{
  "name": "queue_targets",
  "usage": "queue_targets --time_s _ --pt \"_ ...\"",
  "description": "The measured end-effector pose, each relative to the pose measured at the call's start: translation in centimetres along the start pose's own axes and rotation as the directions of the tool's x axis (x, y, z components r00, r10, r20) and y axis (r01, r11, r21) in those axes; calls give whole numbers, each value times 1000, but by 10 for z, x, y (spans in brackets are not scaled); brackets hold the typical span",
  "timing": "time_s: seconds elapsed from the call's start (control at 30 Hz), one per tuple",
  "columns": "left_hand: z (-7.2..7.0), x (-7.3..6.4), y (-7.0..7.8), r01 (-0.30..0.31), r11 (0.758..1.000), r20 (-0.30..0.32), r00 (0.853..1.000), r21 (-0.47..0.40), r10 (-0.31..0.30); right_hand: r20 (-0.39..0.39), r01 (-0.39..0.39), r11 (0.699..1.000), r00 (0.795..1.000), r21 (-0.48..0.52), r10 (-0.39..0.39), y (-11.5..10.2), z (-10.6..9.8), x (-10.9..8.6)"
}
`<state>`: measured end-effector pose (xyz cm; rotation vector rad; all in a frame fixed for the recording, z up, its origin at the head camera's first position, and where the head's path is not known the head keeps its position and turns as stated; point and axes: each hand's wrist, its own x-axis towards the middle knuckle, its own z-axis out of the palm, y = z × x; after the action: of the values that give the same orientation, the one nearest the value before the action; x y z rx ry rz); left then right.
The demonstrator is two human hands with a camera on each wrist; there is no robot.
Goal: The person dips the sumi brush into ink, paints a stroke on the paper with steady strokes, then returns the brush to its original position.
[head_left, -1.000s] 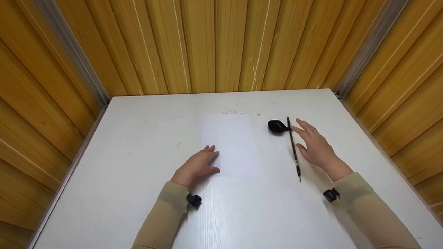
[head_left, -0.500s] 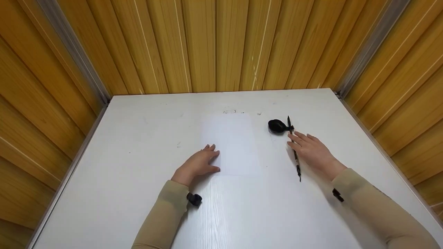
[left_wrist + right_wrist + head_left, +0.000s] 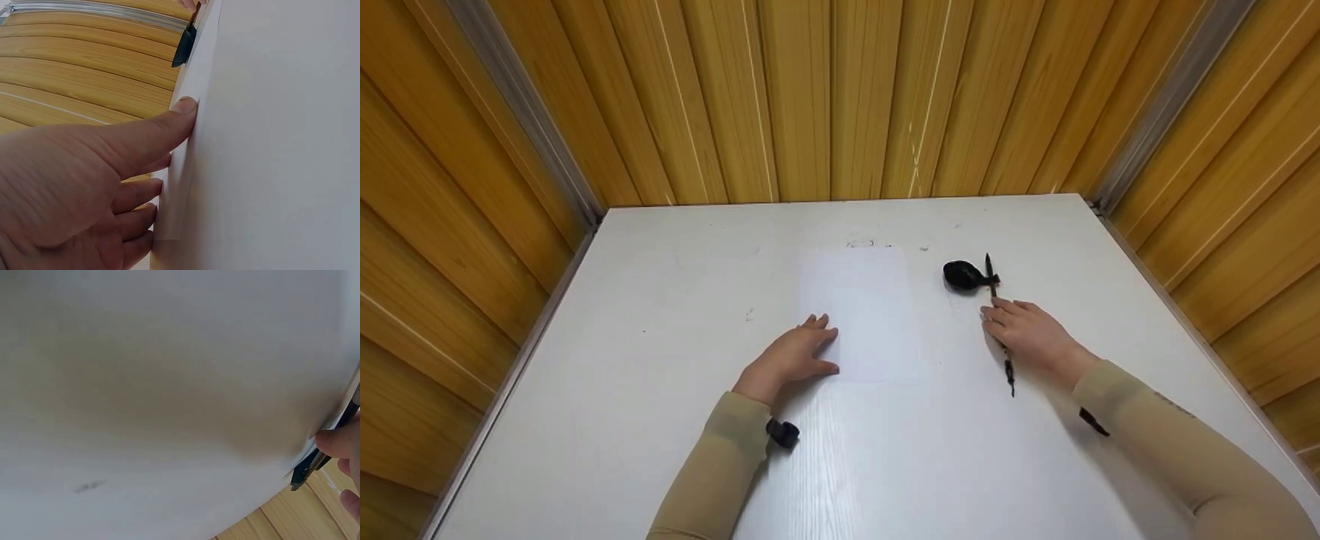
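Note:
A white sheet of paper (image 3: pixel 874 315) lies on the white table, with my left hand (image 3: pixel 791 356) resting at its left edge, fingers and thumb spread. In the left wrist view the thumb (image 3: pixel 184 107) and fingertips touch down along the sheet. My right hand (image 3: pixel 1031 334) pinches a slim dark calligraphy brush (image 3: pixel 1009 375) around the middle of its handle. The brush's pointed tip faces the back, lying across the short handle of a black spoon-shaped dish (image 3: pixel 962 276). In the right wrist view the thumb (image 3: pixel 334 440) presses at the brush from one side; part of the shaft is hidden.
The white table (image 3: pixel 660 420) carries faint dark smudges (image 3: pixel 861 244) behind the paper. Wood-patterned panels (image 3: pixel 795 97) enclose the back and both sides, with grey metal posts at the corners. A small black wrist device (image 3: pixel 784 433) sits on the left sleeve.
My right hand has come from the brush's right side toward me and over its handle, and its fingers have closed on it. The left hand, paper and dish have stayed put.

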<state>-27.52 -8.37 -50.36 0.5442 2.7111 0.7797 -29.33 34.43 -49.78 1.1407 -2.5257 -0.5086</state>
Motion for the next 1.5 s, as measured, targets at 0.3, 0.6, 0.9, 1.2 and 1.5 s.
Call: queue_targets --time_s 0.3,0.6,0.9,1.2,1.5 --pt "0 1 -1 -6 1000 4 1000 -2 6 -117 56 998 992 -6 -57 3 8 -1" --pt "1 1 -2 -13 1000 11 1000 12 12 -138 87 996 987 3 -86 6 12 -3" --pt "0 1 -2 -13 1000 17 1000 18 13 -275 147 987 948 -65 -159 12 13 -7" --pt "0 1 -1 -4 1000 15 1000 25 3 -438 118 993 893 -1 -106 17 7 -3" --pt "-1 0 -2 -27 1000 14 1000 -7 27 -585 106 993 809 49 -58 17 -9 13"
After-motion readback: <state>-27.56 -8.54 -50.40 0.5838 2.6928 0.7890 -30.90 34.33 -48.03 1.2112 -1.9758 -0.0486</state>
